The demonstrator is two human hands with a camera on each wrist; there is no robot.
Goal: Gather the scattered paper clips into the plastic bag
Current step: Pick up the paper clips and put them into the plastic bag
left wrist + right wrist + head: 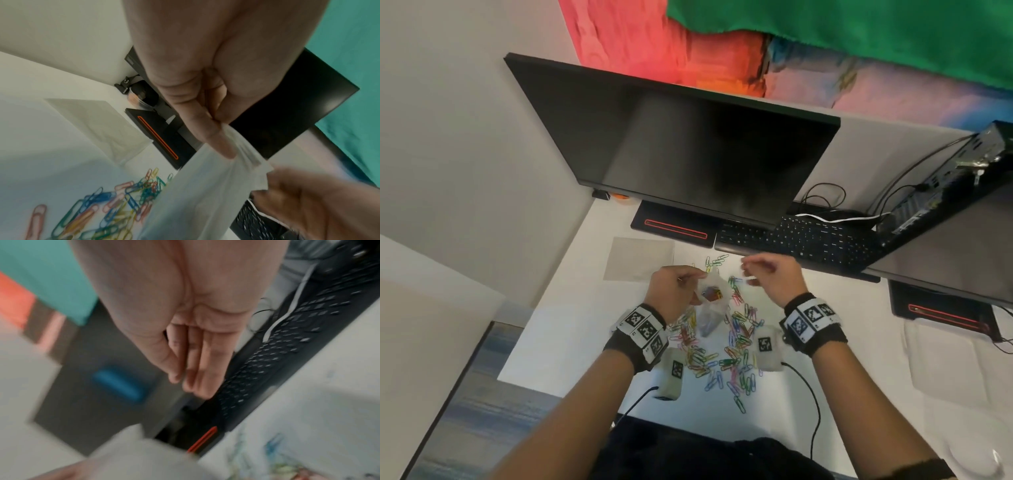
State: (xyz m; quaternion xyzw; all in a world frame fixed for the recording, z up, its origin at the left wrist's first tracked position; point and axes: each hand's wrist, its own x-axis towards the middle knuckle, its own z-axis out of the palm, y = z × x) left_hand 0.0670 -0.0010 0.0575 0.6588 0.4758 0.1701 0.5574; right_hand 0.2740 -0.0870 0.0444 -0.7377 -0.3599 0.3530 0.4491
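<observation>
The left hand [676, 291] was raised over the counter [571, 329], its thumb and fingers [207, 129] pinching the top edge of the bag [710, 301]. The bag hung from that pinch, clear and crumpled, with a few clips showing through its side; its lower end reached down to the counter among the loose clips [736, 346]. In the left wrist view the bag's edge [236, 162] ran across to the right hand, which touched its far corner.

The right hand [774, 277] was held up just right of the bag, near the keyboard [808, 236]. Its fingers [197, 363] lay straight and close together, the thumb alongside them, in the right wrist view. Whether they held a clip could not be told; the view was blurred.

The clips lay scattered in many colours on the white counter, most below and between the two wrists, a few beyond the bag near the keyboard's edge. A second flat clear bag [638, 258] lay on the counter to the left, apart from the clips. A dark monitor [681, 144] stood behind the keyboard.
</observation>
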